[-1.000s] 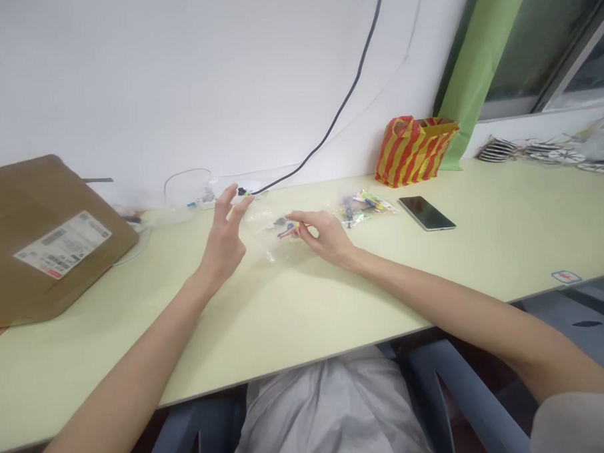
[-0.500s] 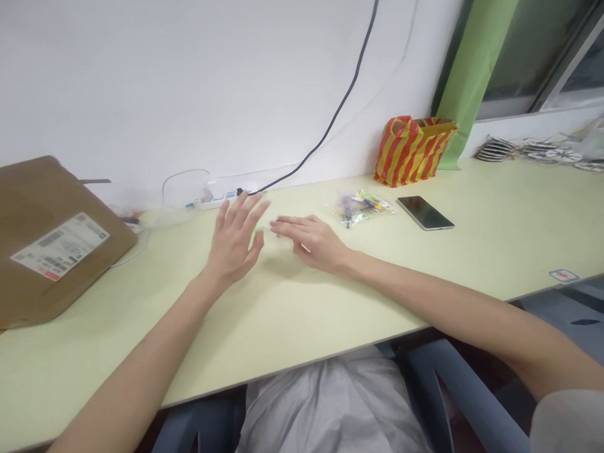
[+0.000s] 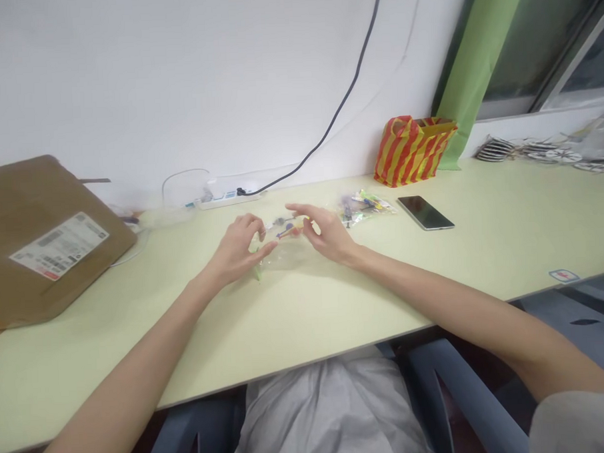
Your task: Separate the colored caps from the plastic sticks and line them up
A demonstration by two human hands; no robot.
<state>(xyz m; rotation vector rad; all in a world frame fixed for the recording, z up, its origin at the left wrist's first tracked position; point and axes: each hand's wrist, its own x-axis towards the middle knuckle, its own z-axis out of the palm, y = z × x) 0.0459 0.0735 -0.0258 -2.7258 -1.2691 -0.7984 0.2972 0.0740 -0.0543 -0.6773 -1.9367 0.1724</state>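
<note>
A clear plastic bag [image 3: 288,254] with small coloured parts in it, blue, yellow and green, lies on the pale green table between my hands. At its left edge is my left hand [image 3: 238,250], fingers curled and thumb stretched toward the parts, the bag's edge between them. On the other side my right hand [image 3: 327,231] arches over the bag with its fingers apart, near the yellow part. Whether the right fingertips touch the plastic is hard to tell. A second clear bag of coloured parts [image 3: 364,207] lies right of my right hand.
A cardboard box [image 3: 42,224] stands at the left. Behind my hands is a white power strip [image 3: 225,198] with a black cable. A phone [image 3: 425,212] and a red-yellow striped bag [image 3: 413,151] are to the right.
My left hand has lowered from spread fingers to a curl at the bag. My right hand has lifted and opened from lying over the parts, so the bag now shows more.
</note>
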